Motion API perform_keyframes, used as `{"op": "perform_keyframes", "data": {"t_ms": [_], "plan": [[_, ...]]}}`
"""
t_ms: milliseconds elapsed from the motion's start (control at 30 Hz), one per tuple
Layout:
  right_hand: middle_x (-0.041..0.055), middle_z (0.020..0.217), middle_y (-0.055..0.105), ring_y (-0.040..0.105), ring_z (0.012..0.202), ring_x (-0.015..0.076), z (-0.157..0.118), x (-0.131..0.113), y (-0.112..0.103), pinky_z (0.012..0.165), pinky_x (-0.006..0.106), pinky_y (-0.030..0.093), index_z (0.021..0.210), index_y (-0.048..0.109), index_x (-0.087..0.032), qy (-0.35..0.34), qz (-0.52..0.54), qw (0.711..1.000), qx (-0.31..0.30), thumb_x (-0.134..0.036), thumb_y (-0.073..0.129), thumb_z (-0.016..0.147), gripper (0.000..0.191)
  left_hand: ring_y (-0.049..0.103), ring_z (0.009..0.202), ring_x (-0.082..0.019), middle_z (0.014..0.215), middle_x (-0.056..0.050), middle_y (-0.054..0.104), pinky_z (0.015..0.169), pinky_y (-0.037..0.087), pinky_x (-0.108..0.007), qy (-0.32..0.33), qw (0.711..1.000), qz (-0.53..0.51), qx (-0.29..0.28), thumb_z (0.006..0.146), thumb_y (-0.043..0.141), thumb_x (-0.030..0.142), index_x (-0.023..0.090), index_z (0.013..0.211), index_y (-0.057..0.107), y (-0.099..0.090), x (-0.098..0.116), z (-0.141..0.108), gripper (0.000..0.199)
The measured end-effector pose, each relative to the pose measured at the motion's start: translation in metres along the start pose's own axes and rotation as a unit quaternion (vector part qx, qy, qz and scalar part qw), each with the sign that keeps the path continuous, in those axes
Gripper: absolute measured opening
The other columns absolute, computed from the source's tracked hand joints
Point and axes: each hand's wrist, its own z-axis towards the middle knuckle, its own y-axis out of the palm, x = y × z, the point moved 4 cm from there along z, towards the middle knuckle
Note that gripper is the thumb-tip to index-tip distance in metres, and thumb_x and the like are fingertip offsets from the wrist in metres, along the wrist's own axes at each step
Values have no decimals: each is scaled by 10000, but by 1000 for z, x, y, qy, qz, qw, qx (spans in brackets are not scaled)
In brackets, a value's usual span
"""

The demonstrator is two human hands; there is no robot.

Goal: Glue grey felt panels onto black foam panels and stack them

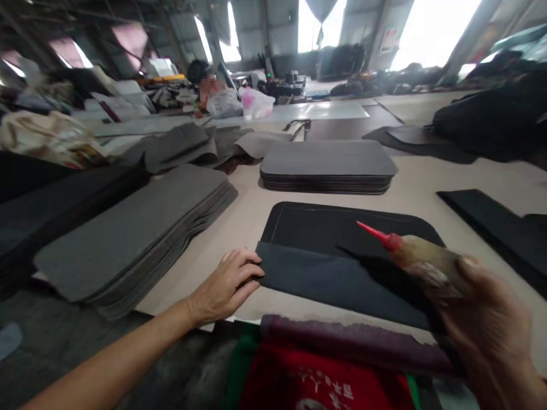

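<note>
My right hand is wrapped round a squeeze bottle with a smudged, yellowish body. Its red pointed nozzle aims left, above a black panel with rounded corners and a thin pale line along its edge. A dark folded strip covers the near part of that panel. At the strip's left end rests my left hand, fingers stretched out and touching its edge. The underside of the left fingers is hidden.
Grey rounded panels lie in a stack behind the black one, and another stack leans leftward. Dark pieces lie at the right. A maroon roll runs along the near table edge. Farther back, a person sits near plastic bags.
</note>
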Motion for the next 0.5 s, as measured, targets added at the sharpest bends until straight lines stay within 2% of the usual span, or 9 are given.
{"op": "perform_keyframes", "data": {"t_ms": [67, 133, 233, 300, 367, 433, 500], "plan": [[53, 772, 626, 591, 595, 160, 0, 1, 0, 399, 202, 474, 851, 717, -169, 6, -4, 1000, -10, -339, 750, 577, 324, 486, 1165, -236, 1223, -87, 516, 998, 373, -428, 2, 1000, 1, -7, 979, 515, 175, 229, 1153, 588, 0, -2, 0, 197], [52, 768, 629, 594, 597, 158, 1, 2, 1, 404, 194, 476, 858, 715, -164, 4, -7, 1000, -15, -334, 748, 578, 330, 496, 1150, -238, 1206, -82, 532, 977, 382, -428, 3, 1000, 4, -4, 979, 525, 181, 232, 1118, 604, 0, -2, 1, 168], [55, 797, 649, 589, 597, 146, 1, 1, 1, 432, 194, 504, 847, 712, -158, 8, 6, 1000, -8, -324, 745, 595, 304, 513, 1108, -237, 1161, -75, 566, 946, 382, -430, 19, 999, 25, 35, 969, 561, 184, 222, 1055, 613, -1, 7, 3, 108], [65, 839, 664, 567, 576, 134, 2, 1, 0, 384, 183, 465, 849, 711, -154, 22, 27, 999, 3, -316, 732, 606, 292, 514, 1102, -236, 1157, -72, 589, 948, 372, -434, 41, 997, 35, 57, 963, 584, 185, 222, 1075, 606, 3, 21, 6, 120], [78, 880, 672, 574, 583, 143, 3, 0, -3, 345, 185, 435, 838, 703, -151, 31, 48, 998, 25, -309, 713, 608, 279, 507, 1125, -241, 1191, -77, 604, 973, 359, -441, 69, 996, 31, 51, 966, 590, 202, 223, 1150, 591, 12, 39, 13, 185], [84, 917, 674, 606, 627, 163, 4, -1, -4, 352, 198, 456, 823, 689, -155, 38, 68, 996, 32, -298, 688, 624, 245, 491, 1165, -252, 1249, -89, 597, 1002, 341, -453, 87, 996, 25, 22, 978, 575, 229, 221, 1252, 562, 23, 58, 24, 274], [81, 919, 673, 612, 636, 166, 5, -3, -4, 339, 197, 444, 806, 675, -164, 34, 89, 995, 24, -282, 655, 646, 200, 496, 1153, -253, 1246, -94, 597, 991, 337, -456, 77, 997, 15, -16, 994, 536, 236, 220, 1288, 552, 33, 73, 36, 295]]}}
